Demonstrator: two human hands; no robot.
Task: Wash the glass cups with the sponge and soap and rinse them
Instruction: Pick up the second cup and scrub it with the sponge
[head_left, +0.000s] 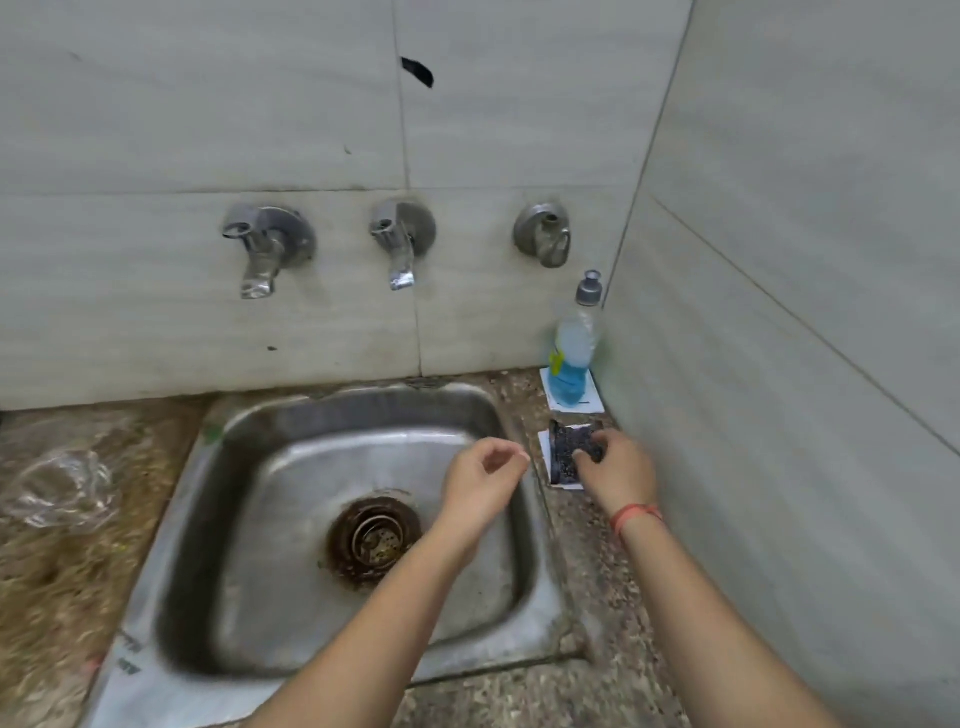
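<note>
sink: we see a steel basin set into the worktop, below the taps.
drain: a rust-ringed strainer at the basin's middle.
taps: we count three in a row on the back wall.
worktop: speckled stone around the sink.
walls: pale tiles meeting in a corner on our right.
cards: two white ones on the worktop, right of the sink.

Single head-worn view, angled forward and down, close over sink, facing tiled wall corner.
</note>
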